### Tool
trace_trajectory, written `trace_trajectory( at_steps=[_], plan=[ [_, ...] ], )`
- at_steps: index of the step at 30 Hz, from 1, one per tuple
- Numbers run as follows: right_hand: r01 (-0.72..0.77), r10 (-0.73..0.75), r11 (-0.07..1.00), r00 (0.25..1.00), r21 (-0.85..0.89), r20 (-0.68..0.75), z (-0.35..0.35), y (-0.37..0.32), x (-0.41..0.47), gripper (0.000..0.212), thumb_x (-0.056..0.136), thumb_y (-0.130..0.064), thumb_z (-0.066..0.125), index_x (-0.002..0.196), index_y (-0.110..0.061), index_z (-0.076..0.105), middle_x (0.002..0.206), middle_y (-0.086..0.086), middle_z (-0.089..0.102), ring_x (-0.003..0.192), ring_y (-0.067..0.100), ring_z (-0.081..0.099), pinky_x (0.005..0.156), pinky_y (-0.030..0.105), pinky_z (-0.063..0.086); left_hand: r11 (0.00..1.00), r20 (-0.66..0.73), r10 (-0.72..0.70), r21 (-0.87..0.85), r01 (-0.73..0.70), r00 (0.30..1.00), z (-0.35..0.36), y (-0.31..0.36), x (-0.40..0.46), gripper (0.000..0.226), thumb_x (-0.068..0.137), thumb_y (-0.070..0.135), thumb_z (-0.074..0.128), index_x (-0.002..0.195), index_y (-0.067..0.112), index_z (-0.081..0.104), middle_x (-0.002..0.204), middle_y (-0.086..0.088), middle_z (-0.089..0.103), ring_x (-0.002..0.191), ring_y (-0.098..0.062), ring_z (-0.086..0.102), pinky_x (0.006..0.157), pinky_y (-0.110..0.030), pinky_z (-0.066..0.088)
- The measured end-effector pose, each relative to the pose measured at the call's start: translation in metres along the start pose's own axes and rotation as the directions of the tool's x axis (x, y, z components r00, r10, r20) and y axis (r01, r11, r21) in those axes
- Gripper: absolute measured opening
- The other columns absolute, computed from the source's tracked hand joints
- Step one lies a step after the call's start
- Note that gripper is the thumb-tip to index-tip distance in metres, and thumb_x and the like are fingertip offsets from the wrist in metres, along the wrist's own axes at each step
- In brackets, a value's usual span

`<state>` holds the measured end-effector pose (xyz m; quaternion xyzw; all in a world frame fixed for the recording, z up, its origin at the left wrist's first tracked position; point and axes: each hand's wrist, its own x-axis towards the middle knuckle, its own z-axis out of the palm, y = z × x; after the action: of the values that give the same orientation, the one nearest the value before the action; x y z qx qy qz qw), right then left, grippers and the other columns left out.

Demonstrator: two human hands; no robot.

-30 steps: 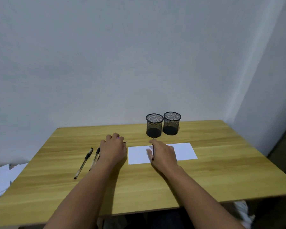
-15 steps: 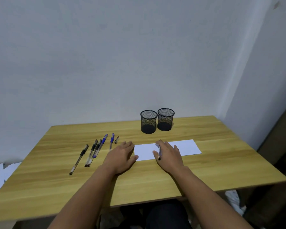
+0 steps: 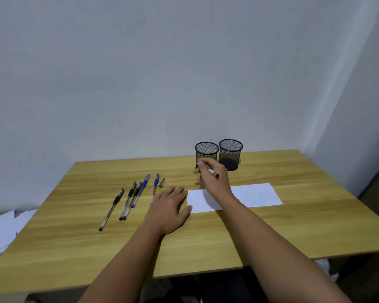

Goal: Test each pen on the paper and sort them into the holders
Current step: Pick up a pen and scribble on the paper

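Up by the left holder point(image 3: 206, 152), the right hand point(image 3: 213, 179) pinches a pen point(image 3: 213, 173), its end jutting past the knuckles; the left hand point(image 3: 170, 209) lies flat, fingers relaxed, touching the paper point(image 3: 256, 193).

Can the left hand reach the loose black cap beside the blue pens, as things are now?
Probably yes. The left hand rests flat on the table, and the black cap lies just beyond its fingertips with bare wood between. The right hand holds a pen off to the side.
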<state>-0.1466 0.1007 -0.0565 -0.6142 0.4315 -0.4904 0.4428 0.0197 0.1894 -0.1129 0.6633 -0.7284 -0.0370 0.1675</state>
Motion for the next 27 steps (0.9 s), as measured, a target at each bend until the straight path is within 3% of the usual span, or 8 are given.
trace_trajectory(
  at_steps=[4, 8, 11, 14, 21, 27],
  plan=[
    [-0.127, 0.131, 0.989, 0.991, 0.075, -0.040, 0.011, 0.025, 0.010, 0.038, 0.109, -0.033, 0.059, 0.083, -0.009, 0.071, 0.055, 0.003, 0.060, 0.052, 0.017, 0.054, 0.055, 0.032, 0.048, 1.000, -0.010, 0.003, 0.005, -0.003, 1.000, 0.000, 0.000, 0.000, 0.067, 0.095, 0.064, 0.038, 0.154, 0.032, 0.039, 0.162, 0.012, 0.032, 0.153, -0.013, 0.020, 0.123, -0.039, 0.020],
    [-0.194, 0.202, 0.967, 0.979, 0.163, -0.031, 0.011, 0.051, 0.008, 0.025, 0.107, -0.013, 0.058, 0.084, -0.011, 0.069, 0.064, 0.014, 0.064, 0.053, 0.020, 0.056, 0.055, 0.033, 0.045, 1.000, -0.016, -0.003, 0.012, 0.003, 1.000, 0.001, -0.001, 0.001, 0.068, 0.094, 0.064, 0.037, 0.154, 0.033, 0.037, 0.163, 0.013, 0.032, 0.153, -0.012, 0.021, 0.122, -0.038, 0.019],
    [-0.165, 0.165, 0.975, 0.986, 0.147, 0.011, 0.012, 0.055, 0.010, 0.030, 0.102, -0.027, 0.070, 0.075, -0.013, 0.068, 0.070, 0.025, 0.065, 0.059, 0.027, 0.058, 0.058, 0.036, 0.047, 1.000, -0.023, 0.001, 0.016, -0.001, 1.000, 0.003, -0.003, 0.002, 0.069, 0.094, 0.064, 0.036, 0.154, 0.032, 0.037, 0.163, 0.012, 0.031, 0.153, -0.013, 0.021, 0.121, -0.039, 0.019],
    [-0.102, 0.102, 0.989, 0.995, 0.104, 0.009, 0.012, 0.057, 0.009, 0.044, 0.102, -0.039, 0.071, 0.071, -0.008, 0.062, 0.062, 0.016, 0.060, 0.057, 0.025, 0.056, 0.054, 0.034, 0.047, 1.000, -0.028, 0.009, 0.023, -0.008, 1.000, 0.004, -0.004, 0.003, 0.069, 0.094, 0.064, 0.036, 0.154, 0.031, 0.037, 0.163, 0.012, 0.032, 0.152, -0.013, 0.021, 0.121, -0.039, 0.019],
    [-0.101, 0.090, 0.991, 0.988, 0.085, 0.122, 0.013, 0.067, 0.010, 0.035, 0.100, -0.015, 0.074, 0.074, -0.002, 0.054, 0.057, 0.015, 0.060, 0.054, 0.028, 0.057, 0.054, 0.037, 0.050, 1.000, -0.033, 0.002, 0.021, -0.002, 0.999, 0.008, -0.005, 0.004, 0.067, 0.094, 0.063, 0.039, 0.153, 0.031, 0.040, 0.162, 0.012, 0.033, 0.152, -0.013, 0.021, 0.121, -0.039, 0.019],
    [-0.085, 0.081, 0.996, 0.984, 0.018, 0.159, 0.015, 0.070, 0.011, 0.034, 0.098, -0.018, 0.076, 0.072, -0.004, 0.059, 0.059, 0.016, 0.064, 0.056, 0.032, 0.059, 0.060, 0.045, 0.052, 0.999, -0.025, 0.008, 0.036, -0.007, 1.000, 0.006, -0.003, 0.003, 0.066, 0.096, 0.061, 0.039, 0.154, 0.030, 0.038, 0.163, 0.009, 0.031, 0.153, -0.015, 0.020, 0.120, -0.041, 0.019]
  ],
)
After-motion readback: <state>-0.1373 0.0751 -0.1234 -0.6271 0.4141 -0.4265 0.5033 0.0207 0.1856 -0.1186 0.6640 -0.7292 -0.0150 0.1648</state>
